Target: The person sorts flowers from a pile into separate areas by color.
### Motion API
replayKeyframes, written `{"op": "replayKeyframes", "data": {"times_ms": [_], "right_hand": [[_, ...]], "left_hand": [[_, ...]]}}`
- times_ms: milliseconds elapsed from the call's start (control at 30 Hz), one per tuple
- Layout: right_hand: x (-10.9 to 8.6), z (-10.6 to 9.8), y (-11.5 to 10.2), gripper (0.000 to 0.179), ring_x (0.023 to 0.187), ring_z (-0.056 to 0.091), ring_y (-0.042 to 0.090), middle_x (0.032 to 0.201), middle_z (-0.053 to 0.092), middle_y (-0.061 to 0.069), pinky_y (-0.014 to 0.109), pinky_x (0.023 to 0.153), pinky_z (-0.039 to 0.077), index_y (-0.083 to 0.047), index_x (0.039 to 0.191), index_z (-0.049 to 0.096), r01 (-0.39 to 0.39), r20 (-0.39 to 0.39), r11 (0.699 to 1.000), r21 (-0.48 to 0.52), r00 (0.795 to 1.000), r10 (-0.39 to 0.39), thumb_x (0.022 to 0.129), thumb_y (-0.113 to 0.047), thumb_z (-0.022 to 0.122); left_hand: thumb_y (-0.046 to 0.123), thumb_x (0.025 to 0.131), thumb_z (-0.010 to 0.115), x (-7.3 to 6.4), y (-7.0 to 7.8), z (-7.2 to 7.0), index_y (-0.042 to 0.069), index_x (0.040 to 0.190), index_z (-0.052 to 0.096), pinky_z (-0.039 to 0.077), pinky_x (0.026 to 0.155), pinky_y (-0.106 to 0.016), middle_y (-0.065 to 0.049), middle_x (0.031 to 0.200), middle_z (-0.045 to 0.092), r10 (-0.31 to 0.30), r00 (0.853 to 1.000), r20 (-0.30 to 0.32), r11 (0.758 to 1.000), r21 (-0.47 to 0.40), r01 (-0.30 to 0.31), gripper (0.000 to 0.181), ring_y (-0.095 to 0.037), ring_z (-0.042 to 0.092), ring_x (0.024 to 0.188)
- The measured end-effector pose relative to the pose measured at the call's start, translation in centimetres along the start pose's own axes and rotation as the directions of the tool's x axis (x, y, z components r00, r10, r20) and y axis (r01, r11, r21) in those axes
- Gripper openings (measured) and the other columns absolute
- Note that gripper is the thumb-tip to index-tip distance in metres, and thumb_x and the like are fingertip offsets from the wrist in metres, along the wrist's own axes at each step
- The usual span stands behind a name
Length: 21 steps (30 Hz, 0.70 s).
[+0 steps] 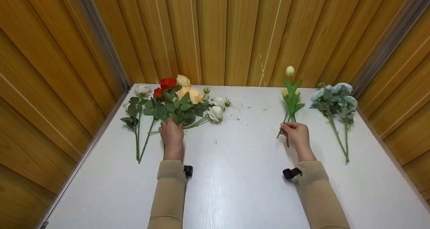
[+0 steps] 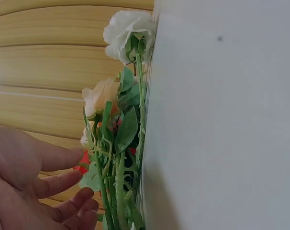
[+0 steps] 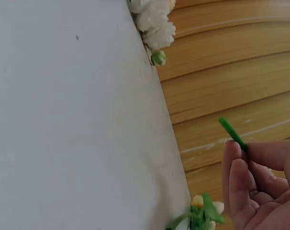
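In the head view my right hand (image 1: 296,135) pinches a tulip's green stem (image 3: 233,134) between thumb and fingertips; its lower end sticks out past them. Beyond that hand are a pale tulip bloom (image 1: 290,70) and yellowish tulips with bright green leaves (image 1: 291,99). My left hand (image 1: 172,135) is at the stems of a flower pile, its fingers loosely bent beside the green stems (image 2: 120,191) with a gap to the thumb. In the pile are peach roses (image 1: 195,95), red roses (image 1: 168,83) and white flowers (image 1: 215,113).
White roses (image 1: 142,90) on long stems lie at the table's left. Pale blue flowers (image 1: 342,89) lie on the right, their stems crossing toward the front. Wood-panelled walls (image 1: 242,37) border the white table (image 1: 231,175) at the back and sides. Small dark bits dot its surface.
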State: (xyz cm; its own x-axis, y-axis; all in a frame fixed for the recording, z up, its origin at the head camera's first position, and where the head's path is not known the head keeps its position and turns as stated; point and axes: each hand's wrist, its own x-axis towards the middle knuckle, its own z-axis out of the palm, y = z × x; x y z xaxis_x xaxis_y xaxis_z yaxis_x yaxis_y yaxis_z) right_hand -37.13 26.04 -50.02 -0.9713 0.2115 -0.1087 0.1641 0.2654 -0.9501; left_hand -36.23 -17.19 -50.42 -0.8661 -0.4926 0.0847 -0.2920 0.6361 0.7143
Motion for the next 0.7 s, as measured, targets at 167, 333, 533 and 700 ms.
{"op": "replayKeyframes", "data": {"times_ms": [167, 333, 533, 700], "right_hand": [[0.7, -1.7, 1.0, 0.040, 0.071, 0.065, -0.001, 0.079, 0.067, -0.011, 0.019, 0.071, 0.057, 0.007, 0.132, 0.063, -0.068, -0.041, 0.996, -0.050, 0.997, 0.066, 0.103, -0.019, 0.064], [1.4, -2.6, 2.2, 0.041, 0.067, 0.064, -0.001, 0.074, 0.066, -0.011, 0.017, 0.064, 0.055, 0.009, 0.134, 0.061, -0.128, -0.048, 0.991, -0.045, 0.991, 0.126, 0.102, -0.017, 0.063], [1.4, -3.1, 2.5, 0.041, 0.066, 0.062, 0.002, 0.072, 0.066, -0.013, 0.020, 0.062, 0.053, 0.008, 0.131, 0.064, -0.112, -0.026, 0.984, -0.141, 0.994, 0.110, 0.102, -0.021, 0.062], [1.1, -3.4, 2.4, 0.041, 0.065, 0.063, 0.002, 0.075, 0.070, -0.008, 0.022, 0.060, 0.052, 0.009, 0.127, 0.067, -0.039, -0.032, 0.962, -0.269, 0.999, 0.032, 0.101, -0.022, 0.065]], "left_hand": [[0.016, 0.100, 0.066, 0.1, -1.1, -0.3, -0.009, 0.136, 0.052, 0.044, 0.107, -0.061, -0.037, 0.136, 0.050, -0.021, 0.998, 0.065, 0.996, 0.086, 0.016, 0.046, -0.054, 0.048, 0.129], [0.009, 0.100, 0.058, -0.2, -1.5, -0.6, -0.012, 0.132, 0.054, 0.045, 0.103, -0.064, -0.040, 0.133, 0.050, 0.006, 0.997, 0.080, 0.992, 0.124, -0.016, 0.038, -0.056, 0.052, 0.125], [0.006, 0.101, 0.054, -0.2, -1.6, -0.7, -0.011, 0.126, 0.061, 0.048, 0.100, -0.063, -0.038, 0.129, 0.053, 0.006, 0.995, 0.101, 0.989, 0.146, -0.021, 0.031, -0.053, 0.057, 0.120], [0.004, 0.102, 0.052, -0.1, -1.5, -0.8, -0.011, 0.124, 0.063, 0.050, 0.098, -0.062, -0.037, 0.129, 0.054, -0.025, 0.991, 0.130, 0.987, 0.160, 0.004, 0.030, -0.052, 0.059, 0.117]]}}
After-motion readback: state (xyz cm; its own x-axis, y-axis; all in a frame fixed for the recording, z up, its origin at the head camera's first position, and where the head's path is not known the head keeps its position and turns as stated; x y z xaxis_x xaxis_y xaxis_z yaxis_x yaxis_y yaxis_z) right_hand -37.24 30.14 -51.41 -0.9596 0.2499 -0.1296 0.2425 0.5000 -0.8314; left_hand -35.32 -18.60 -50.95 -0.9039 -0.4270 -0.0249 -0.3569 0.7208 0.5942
